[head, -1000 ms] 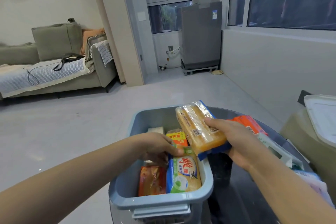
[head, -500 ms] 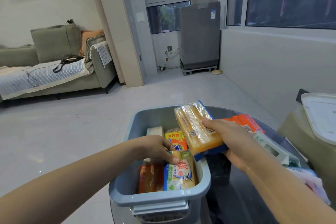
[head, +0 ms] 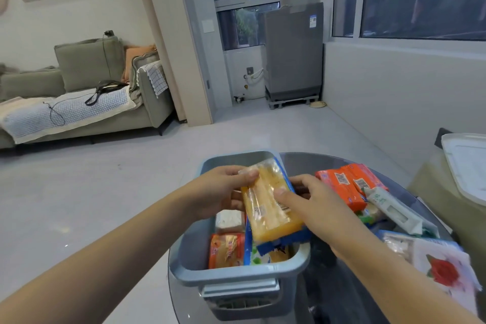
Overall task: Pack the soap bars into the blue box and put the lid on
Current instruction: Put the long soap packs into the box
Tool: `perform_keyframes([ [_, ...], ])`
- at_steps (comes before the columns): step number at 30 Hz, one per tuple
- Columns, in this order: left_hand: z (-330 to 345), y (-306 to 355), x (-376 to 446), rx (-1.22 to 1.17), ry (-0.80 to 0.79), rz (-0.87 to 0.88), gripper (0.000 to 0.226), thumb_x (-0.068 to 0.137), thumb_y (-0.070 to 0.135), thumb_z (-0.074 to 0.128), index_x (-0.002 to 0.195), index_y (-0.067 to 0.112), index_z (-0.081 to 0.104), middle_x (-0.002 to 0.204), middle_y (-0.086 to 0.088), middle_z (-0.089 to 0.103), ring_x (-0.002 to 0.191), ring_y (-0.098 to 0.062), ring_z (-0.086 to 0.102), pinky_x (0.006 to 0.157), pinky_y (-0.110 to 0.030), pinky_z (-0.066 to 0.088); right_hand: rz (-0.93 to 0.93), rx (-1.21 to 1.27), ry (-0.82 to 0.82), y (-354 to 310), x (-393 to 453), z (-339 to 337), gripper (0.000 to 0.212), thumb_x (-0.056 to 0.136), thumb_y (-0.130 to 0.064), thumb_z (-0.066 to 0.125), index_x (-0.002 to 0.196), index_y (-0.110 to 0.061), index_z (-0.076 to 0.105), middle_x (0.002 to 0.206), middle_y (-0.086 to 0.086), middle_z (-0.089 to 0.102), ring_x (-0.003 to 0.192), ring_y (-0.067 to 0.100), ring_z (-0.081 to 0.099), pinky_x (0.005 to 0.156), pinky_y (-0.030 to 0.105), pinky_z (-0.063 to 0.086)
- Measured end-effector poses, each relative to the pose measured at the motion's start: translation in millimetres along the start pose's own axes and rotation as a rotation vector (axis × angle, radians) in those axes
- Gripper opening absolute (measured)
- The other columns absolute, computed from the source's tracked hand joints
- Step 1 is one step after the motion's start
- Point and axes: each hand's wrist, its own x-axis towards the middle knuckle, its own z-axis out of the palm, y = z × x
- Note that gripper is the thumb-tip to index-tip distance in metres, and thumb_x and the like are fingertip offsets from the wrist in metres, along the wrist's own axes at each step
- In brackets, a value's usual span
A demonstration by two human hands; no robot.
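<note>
Since the earlier frame, the left hand [head: 218, 192] has been lifted out of the blue box [head: 236, 275] onto the yellow soap pack [head: 271, 208], which is now gripped by both it and the right hand [head: 313, 202] above the box. Orange soap bars [head: 342, 187] and other packets are spread on the bench [head: 342, 297] just right; a white lid [head: 468, 166] is set farther right.

Grey sofa [head: 86, 92] far left; grey appliance [head: 294, 52] by window; round glass table [head: 339, 297].

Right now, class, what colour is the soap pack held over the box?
Yellow-orange soap pack in clear wrap, blue edge; head view.
</note>
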Motion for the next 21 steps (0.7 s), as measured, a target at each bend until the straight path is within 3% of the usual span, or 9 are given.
perform_keyframes([
  [4, -3, -7, -2, 0.056, -0.047, -0.188, 0.022, 0.095, 0.025, 0.051, 0.101, 0.007, 0.060, 0.083, -0.005, 0.066, 0.070, -0.015, 0.065, 0.065, -0.025, 0.056, -0.007, -0.115, -0.057, 4, 4, -6, 0.041, 0.081, -0.032, 0.067, 0.120, -0.027, 0.055, 0.122, -0.001, 0.053, 0.105, 0.010, 0.056, 0.085, 0.024, 0.048],
  [9, 3, -15, -4, 0.172, -0.046, -0.272, 0.016, 0.094, 0.024, 0.054, 0.084, 0.016, 0.064, 0.076, 0.002, 0.066, 0.067, -0.007, 0.064, 0.055, -0.020, 0.051, -0.019, -0.180, -0.145, 6, 6, -3, 0.041, 0.086, -0.027, 0.062, 0.126, -0.030, 0.049, 0.130, -0.005, 0.036, 0.096, 0.003, 0.047, 0.063, 0.009, 0.040],
  [15, 13, -14, -5, 0.266, -0.047, -0.273, 0.015, 0.094, 0.032, 0.051, 0.098, 0.022, 0.061, 0.088, 0.005, 0.066, 0.078, -0.006, 0.064, 0.069, -0.021, 0.055, -0.019, -0.168, -0.092, 18, 9, 1, 0.049, 0.088, -0.016, 0.059, 0.132, -0.032, 0.043, 0.130, -0.007, 0.030, 0.081, -0.003, 0.045, 0.059, 0.010, 0.040],
  [18, 21, -21, -7, 0.251, -0.013, -0.314, 0.030, 0.096, 0.039, 0.045, 0.119, 0.022, 0.052, 0.105, 0.000, 0.066, 0.095, -0.015, 0.065, 0.085, -0.032, 0.054, -0.012, -0.120, -0.110, 26, 6, 9, 0.059, 0.091, -0.015, 0.055, 0.140, -0.037, 0.030, 0.128, -0.014, 0.024, 0.084, -0.002, 0.046, 0.062, 0.010, 0.043],
  [21, 28, -28, -7, 0.227, 0.054, -0.344, 0.039, 0.098, 0.043, 0.037, 0.131, 0.024, 0.040, 0.118, -0.005, 0.064, 0.102, -0.021, 0.064, 0.084, -0.033, 0.053, -0.018, -0.027, -0.099, 30, 5, 16, 0.055, 0.095, -0.016, 0.048, 0.142, -0.037, 0.027, 0.131, -0.013, 0.022, 0.093, -0.003, 0.043, 0.064, 0.007, 0.040],
])
